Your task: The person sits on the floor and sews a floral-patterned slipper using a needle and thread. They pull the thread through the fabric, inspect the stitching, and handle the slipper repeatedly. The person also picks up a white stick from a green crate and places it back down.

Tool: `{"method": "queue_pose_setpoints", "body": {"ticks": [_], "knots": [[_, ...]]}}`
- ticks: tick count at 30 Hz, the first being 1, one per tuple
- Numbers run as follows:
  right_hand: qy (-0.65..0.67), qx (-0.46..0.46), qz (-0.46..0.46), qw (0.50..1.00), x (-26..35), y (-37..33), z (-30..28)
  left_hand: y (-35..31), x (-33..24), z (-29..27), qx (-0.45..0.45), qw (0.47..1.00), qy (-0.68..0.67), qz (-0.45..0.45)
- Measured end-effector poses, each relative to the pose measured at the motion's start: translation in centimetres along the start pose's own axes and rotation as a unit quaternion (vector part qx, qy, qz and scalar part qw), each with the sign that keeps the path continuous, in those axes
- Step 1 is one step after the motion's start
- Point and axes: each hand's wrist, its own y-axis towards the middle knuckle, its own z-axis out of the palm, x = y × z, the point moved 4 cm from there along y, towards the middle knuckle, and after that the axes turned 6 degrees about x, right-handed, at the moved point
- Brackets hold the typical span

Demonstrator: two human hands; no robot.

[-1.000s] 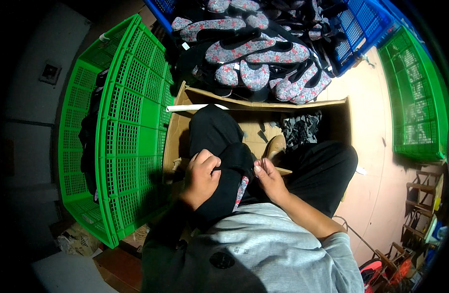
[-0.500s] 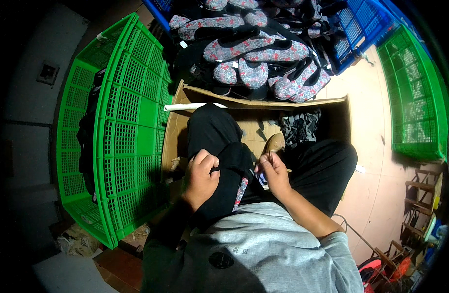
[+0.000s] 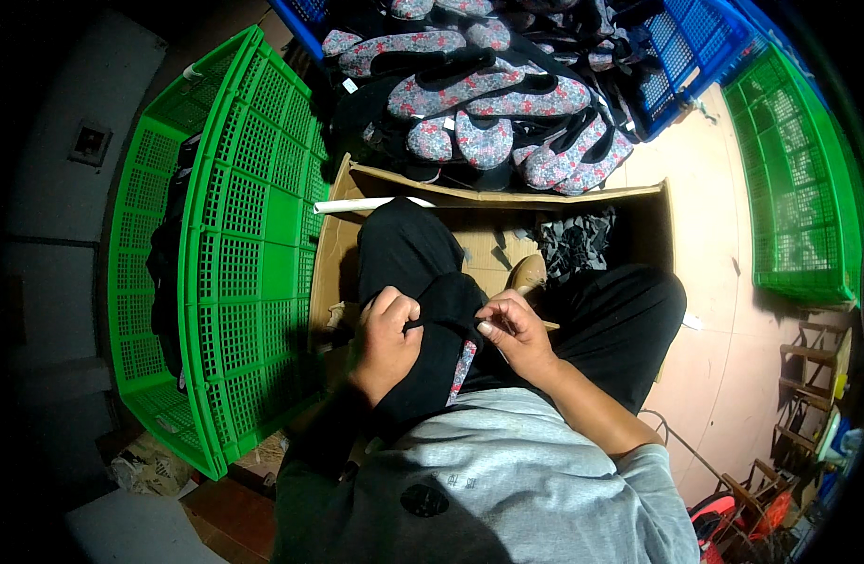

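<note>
A black cloth shoe upper (image 3: 448, 299) lies over my left thigh, and a strip of floral print (image 3: 463, 367) shows at its lower right edge. My left hand (image 3: 390, 336) is closed on the upper's left side, with the fingers curled over the cloth. At the opposite edge, my right hand (image 3: 517, 334) pinches the cloth between thumb and forefinger. Its other fingers are bent, and whether they hold anything else is hidden.
An open cardboard box (image 3: 502, 195) with dark scraps (image 3: 580, 246) stands between my legs. Beyond it lies a heap of floral shoe uppers (image 3: 488, 94) by a blue crate (image 3: 691, 47). Green crates (image 3: 258, 254) stand left and right (image 3: 799, 179). A wooden rack (image 3: 813, 376) is at right.
My right hand has moved slightly left and up to the edge of the upper. A small bluish-white thing that showed below it is out of sight. My left hand stays in place.
</note>
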Motion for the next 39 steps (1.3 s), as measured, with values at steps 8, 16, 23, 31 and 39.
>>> {"method": "queue_pose_setpoints", "body": {"ticks": [8,16,23,31,39], "knots": [[-0.012,-0.008,-0.007,1.0,0.2,0.1,0.3,0.0,0.4,0.4,0.001,1.0,0.002,-0.002],[0.099,-0.075,0.076,0.989,-1.4,-1.3,-0.9,-0.3,0.8,0.7,-0.003,1.0,-0.012,-0.024],[0.117,0.017,0.139,0.983,-1.2,-2.9,0.8,0.2,0.3,-1.1,-0.095,0.986,-0.112,-0.074],[0.176,-0.002,0.125,0.976,-0.1,-1.4,1.1,2.1,1.3,1.2,-0.239,0.783,-0.539,-0.199],[0.349,-0.12,0.202,0.907,-1.4,-2.8,0.8,-0.6,-2.8,6.6,-0.134,0.747,-0.604,-0.242]]}}
